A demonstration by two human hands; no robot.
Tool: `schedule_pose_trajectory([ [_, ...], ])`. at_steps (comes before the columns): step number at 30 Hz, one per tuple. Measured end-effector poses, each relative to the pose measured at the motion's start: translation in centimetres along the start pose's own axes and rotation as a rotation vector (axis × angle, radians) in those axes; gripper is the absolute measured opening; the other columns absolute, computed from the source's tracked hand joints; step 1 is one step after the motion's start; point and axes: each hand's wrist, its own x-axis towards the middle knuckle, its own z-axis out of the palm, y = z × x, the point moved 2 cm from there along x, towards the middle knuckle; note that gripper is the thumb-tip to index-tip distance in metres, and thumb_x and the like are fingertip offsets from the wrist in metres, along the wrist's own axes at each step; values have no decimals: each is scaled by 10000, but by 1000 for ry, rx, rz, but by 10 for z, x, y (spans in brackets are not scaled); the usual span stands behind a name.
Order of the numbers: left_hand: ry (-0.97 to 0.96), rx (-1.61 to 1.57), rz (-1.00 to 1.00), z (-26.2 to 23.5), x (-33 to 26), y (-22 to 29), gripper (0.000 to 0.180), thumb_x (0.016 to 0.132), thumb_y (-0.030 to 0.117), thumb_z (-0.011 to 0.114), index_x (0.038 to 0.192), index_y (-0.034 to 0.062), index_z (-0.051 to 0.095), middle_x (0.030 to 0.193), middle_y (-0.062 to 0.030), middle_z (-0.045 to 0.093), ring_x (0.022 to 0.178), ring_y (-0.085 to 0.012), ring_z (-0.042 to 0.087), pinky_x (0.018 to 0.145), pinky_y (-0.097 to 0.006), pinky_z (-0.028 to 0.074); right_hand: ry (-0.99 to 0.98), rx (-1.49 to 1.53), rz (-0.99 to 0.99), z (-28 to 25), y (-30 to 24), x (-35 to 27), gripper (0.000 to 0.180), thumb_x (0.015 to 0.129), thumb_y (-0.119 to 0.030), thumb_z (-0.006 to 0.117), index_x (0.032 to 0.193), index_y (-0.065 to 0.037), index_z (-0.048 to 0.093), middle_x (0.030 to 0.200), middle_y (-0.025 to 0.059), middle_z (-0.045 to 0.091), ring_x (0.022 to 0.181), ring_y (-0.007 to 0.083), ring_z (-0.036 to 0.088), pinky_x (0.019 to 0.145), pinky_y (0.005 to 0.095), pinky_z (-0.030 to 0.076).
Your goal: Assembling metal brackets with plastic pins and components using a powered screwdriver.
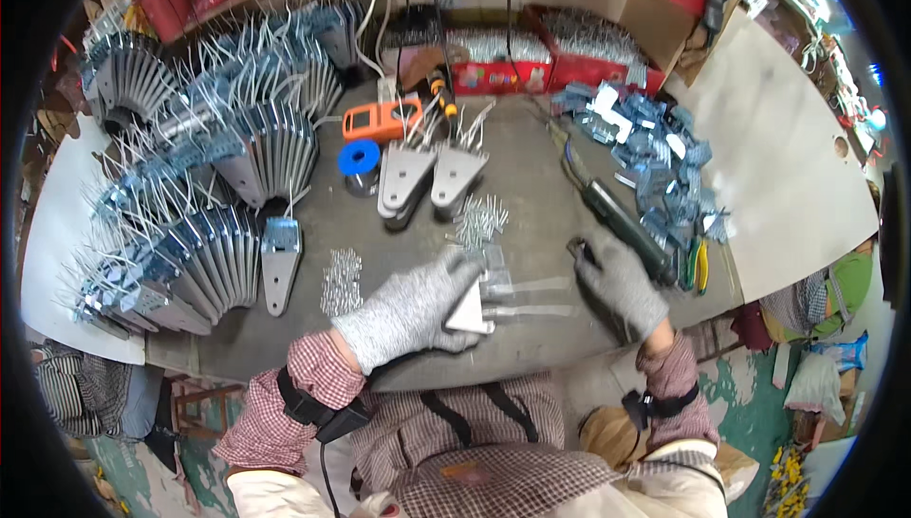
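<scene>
My left hand (413, 314), in a grey knit glove, is closed on a pale triangular metal bracket (469, 311) just above the bench. Two pale, motion-smeared strips (536, 298) extend from its right side. Just beyond those fingers lies a heap of small silver screws or pins (479, 222). My right hand (622, 286), gloved alike, is curled at the right, with a small dark thing at its fingertips that I cannot make out. Close beyond it rests a dark, corded, tube-shaped power tool (626, 229). More screws or pins (342, 283) lie left of my left hand.
Rows of grey brackets with white wires (270, 153) crowd the left side. Stacked brackets (406, 176), an orange meter (380, 120) and a blue spool (359, 157) stand mid-bench. Bluish metal pieces (655, 153) and green-yellow handled pliers (700, 264) lie right; red bins (593, 48) line the back.
</scene>
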Motion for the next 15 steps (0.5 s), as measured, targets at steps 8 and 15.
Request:
schedule_pose_trajectory([
  [8, 275, -26, -22, 53, -29, -11, 1094, 670, 675, 797, 1505, 75, 423, 1272, -173, 529, 1204, -381, 577, 978, -481, 521, -352, 141, -609, 16, -95, -15, 210, 790, -96, 690, 998, -78, 704, 1207, 95, 610, 1209, 353, 536, 1053, 490, 453],
  [15, 206, -17, -36, 46, -19, -8, 988, 737, 617, 799, 1489, 77, 454, 1269, -171, 534, 1200, -373, 574, 981, -478, 523, -286, 139, -563, 28, -83, 5, 260, 853, -109, 657, 1110, -68, 663, 1190, 151, 610, 1136, 409, 577, 1003, 506, 480],
])
